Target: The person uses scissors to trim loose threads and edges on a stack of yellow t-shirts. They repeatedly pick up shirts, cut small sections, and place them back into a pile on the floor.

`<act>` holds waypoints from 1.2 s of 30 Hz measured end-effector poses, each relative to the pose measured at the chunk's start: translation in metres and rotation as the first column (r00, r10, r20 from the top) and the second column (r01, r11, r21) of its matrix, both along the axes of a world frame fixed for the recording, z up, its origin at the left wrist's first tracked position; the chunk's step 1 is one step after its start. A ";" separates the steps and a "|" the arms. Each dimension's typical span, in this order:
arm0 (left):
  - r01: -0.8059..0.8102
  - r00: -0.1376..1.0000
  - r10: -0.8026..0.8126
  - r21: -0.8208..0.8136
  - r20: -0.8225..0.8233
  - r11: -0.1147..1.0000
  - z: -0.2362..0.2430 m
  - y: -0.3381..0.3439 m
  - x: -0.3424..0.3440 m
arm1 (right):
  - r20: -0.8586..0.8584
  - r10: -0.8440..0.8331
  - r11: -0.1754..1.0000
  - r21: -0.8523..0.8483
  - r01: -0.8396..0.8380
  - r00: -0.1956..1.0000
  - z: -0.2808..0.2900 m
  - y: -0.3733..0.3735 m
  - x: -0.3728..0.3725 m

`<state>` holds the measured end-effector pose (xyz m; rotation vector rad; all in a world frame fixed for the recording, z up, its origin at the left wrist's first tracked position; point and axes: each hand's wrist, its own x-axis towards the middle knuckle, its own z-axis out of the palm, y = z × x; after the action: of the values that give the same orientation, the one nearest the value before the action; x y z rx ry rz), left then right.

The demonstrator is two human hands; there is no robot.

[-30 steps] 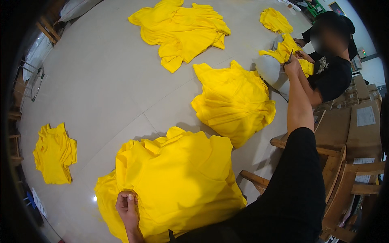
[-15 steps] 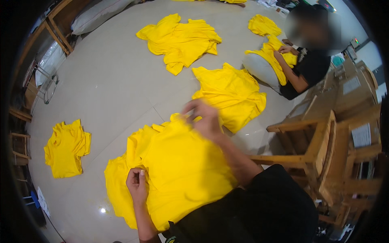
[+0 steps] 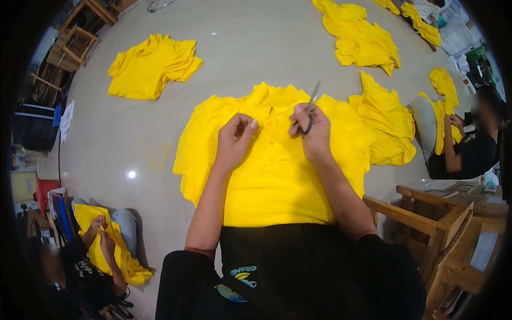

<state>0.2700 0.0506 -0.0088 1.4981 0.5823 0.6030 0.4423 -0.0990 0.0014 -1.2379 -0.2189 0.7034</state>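
A yellow polo shirt (image 3: 277,192) lies spread over my lap and the floor, its collar at the far side. My right hand (image 3: 317,136) is closed around small dark scissors (image 3: 307,124), their blades pointing up and away, just right of the shirt's front opening. To the left of that opening, my left hand (image 3: 233,140) is closed with thumb and fingertips together over the cloth. Whether a bit of fabric or thread is pinched there, I cannot make out.
Other yellow shirts lie at far left (image 3: 152,66), far right (image 3: 362,40) and beside mine (image 3: 389,120). One person (image 3: 85,266) sits at lower left, another (image 3: 469,138) at right, both handling yellow cloth. A wooden stool (image 3: 426,224) stands near right.
The view has swung left, bringing a second seated person into sight. My hands have come closer together near the shirt's collar; scissors now show clearly in the previously blurred right hand.
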 end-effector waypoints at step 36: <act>0.273 0.959 -0.234 0.286 -0.162 0.918 0.010 -0.009 -0.001 | 0.362 0.913 0.368 -0.930 0.005 0.188 0.098 -0.076 -0.005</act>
<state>0.2690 0.0413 0.0012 1.8810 0.3890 0.4104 0.4370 -0.1749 0.0998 -2.4814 -1.5778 0.6561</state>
